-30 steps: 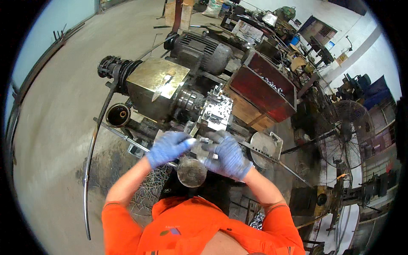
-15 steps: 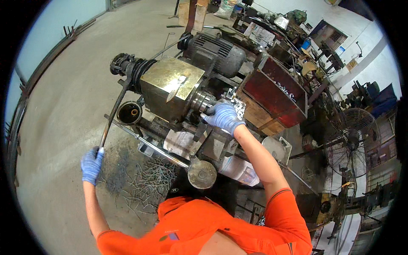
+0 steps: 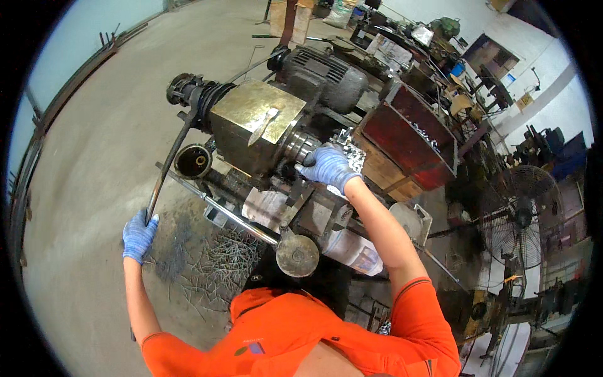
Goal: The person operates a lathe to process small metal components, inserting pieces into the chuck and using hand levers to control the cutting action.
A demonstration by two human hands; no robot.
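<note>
My left hand (image 3: 139,236), in a blue striped glove, is closed round the lower end of a long metal lever (image 3: 164,169) that runs up to the rear of a small lathe-like machine (image 3: 245,144). At the machine's front, my right hand (image 3: 330,166), gloved the same way, is beside the round steel chuck (image 3: 300,146). Its thumb and fingers are bent together close to the chuck's face; anything between them is hidden. On the brass-coloured top of the machine lies a brush-like tool (image 3: 262,127) with a pale handle.
A dark motor (image 3: 323,75) sits behind the machine. To the right stands a red metal bin (image 3: 411,135) holding small shiny parts. A round metal cup (image 3: 193,161) and a steel bar (image 3: 226,213) are nearer me. Thin metal scraps (image 3: 229,261) litter the floor. A large fan (image 3: 522,217) stands far right.
My left hand has shifted its hold slightly on the lever's end, the thumb now lying along it. My right hand stays at the chuck. The whole view has moved a little.
</note>
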